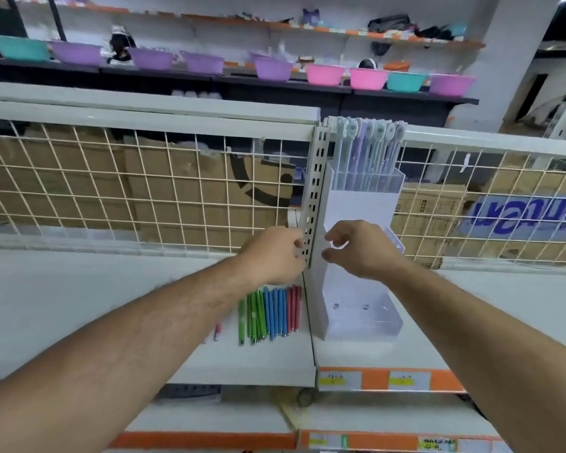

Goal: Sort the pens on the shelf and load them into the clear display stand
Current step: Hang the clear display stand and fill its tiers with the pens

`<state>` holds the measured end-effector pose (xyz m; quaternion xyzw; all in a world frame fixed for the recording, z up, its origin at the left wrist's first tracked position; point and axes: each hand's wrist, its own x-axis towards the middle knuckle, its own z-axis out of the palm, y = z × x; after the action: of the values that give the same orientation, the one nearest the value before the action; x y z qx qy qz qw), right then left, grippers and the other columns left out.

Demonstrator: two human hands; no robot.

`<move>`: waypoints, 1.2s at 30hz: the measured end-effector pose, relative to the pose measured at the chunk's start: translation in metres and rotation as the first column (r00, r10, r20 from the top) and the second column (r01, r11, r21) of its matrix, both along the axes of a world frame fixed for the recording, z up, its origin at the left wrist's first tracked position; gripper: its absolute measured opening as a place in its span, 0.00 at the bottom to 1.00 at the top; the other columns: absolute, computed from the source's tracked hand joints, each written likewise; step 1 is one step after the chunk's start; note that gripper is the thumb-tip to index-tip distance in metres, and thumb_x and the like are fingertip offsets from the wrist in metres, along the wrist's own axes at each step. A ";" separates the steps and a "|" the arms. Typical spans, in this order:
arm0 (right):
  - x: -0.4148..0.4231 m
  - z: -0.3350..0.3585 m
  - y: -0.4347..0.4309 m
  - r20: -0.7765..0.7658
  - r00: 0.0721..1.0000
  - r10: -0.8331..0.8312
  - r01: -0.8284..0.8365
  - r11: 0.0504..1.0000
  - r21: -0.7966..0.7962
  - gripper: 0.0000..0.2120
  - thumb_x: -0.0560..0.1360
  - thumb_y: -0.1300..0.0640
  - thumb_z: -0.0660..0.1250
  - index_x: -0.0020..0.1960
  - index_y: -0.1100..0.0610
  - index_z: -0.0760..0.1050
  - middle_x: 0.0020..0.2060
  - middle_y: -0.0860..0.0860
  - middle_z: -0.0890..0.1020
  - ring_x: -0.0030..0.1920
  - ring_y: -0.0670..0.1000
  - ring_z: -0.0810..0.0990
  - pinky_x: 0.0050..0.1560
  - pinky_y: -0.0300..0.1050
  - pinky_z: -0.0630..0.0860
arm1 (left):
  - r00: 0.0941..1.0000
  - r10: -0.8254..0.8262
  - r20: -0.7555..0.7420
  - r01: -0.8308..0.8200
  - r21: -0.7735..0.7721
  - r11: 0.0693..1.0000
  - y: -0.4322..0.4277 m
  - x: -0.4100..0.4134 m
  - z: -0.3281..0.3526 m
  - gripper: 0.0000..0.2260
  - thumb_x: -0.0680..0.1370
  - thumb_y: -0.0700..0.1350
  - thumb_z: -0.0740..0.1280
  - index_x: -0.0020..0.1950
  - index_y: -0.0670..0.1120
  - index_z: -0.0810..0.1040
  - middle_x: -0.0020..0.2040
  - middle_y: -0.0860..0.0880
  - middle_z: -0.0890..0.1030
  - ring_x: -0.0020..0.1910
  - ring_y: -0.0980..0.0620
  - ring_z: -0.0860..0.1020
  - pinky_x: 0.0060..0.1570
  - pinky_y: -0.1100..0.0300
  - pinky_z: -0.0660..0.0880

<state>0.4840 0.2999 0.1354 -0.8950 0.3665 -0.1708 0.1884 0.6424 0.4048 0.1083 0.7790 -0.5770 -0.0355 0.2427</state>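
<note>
A person's left hand (275,253) curls its fingers against a perforated grey metal upright (316,178). The right hand (361,248) hooks thumb and forefinger toward each other before the clear display stand (356,207). Whether either hand grips anything cannot be told. The stand, glossy acrylic tiers on a white back panel, rises just right of the upright, and slim pastel pens (366,148) with rounded toppers stand in its top tier. Green, blue and red pens (272,310), smooth barrels with metallic tips, lie side by side on the white shelf (79,305) below the left wrist. Cream wire grid (144,191) backs the shelf.
</note>
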 end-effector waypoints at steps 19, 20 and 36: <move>0.189 -0.079 0.132 -0.117 0.983 0.141 -0.124 0.983 0.137 0.14 0.73 0.49 0.75 0.57 0.51 0.81 0.47 0.46 0.82 0.48 0.50 0.82 0.51 0.45 0.79 | 0.985 0.170 -0.032 -0.161 0.201 0.966 0.142 0.183 -0.063 0.10 0.74 0.52 0.68 0.54 0.53 0.78 0.50 0.55 0.80 0.48 0.52 0.79 0.50 0.55 0.78; 0.201 -0.085 0.137 -0.119 0.984 0.136 -0.117 0.982 0.150 0.13 0.72 0.50 0.75 0.56 0.50 0.81 0.48 0.47 0.83 0.49 0.50 0.82 0.52 0.47 0.80 | 0.985 0.172 -0.028 -0.161 0.223 0.961 0.148 0.194 -0.070 0.09 0.74 0.52 0.68 0.53 0.53 0.78 0.50 0.55 0.80 0.48 0.52 0.78 0.47 0.57 0.77; 0.256 -0.118 0.147 -0.168 0.984 0.061 -0.029 0.983 0.184 0.11 0.73 0.52 0.72 0.55 0.50 0.81 0.49 0.46 0.82 0.48 0.48 0.79 0.47 0.44 0.78 | 0.973 0.194 -0.127 -0.146 0.314 0.938 0.160 0.228 -0.147 0.22 0.75 0.55 0.67 0.69 0.60 0.70 0.40 0.56 0.77 0.41 0.50 0.77 0.35 0.60 0.69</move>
<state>0.7404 0.4468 0.0176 -0.8937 0.3750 -0.0544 0.2400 0.8701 0.5647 -0.0383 0.8488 -0.4744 -0.1631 0.1669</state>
